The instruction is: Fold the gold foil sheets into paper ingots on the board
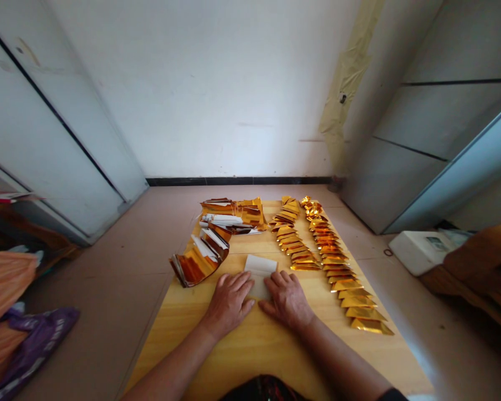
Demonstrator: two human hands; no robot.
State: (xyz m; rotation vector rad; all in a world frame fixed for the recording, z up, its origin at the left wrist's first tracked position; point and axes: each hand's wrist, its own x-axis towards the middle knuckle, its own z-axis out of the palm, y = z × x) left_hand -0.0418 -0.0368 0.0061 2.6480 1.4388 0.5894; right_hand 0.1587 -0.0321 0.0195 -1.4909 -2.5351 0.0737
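Note:
A small white sheet of paper [260, 266] lies on the wooden table between my hands, with a crease line running across it. My left hand [229, 301] is closed at its left side, fingertips on the paper and thumb near the lower edge. On the other side my right hand [289, 299] is closed in the same way, its thumb close to the left one. Both palms face down, which hides the sheet's lower corners. To the left lie loose gold sheets [202, 262] with white backs, curled in stacks. Folded gold paper pieces [346, 284] overlap in a long row at right.
A second, shorter row of folded gold pieces [292, 239] runs beside the long one on the table [234, 362]. A white box [420, 250] stands at the right. Orange and purple bags [45, 334] are at the left, near a grey cabinet [62, 111].

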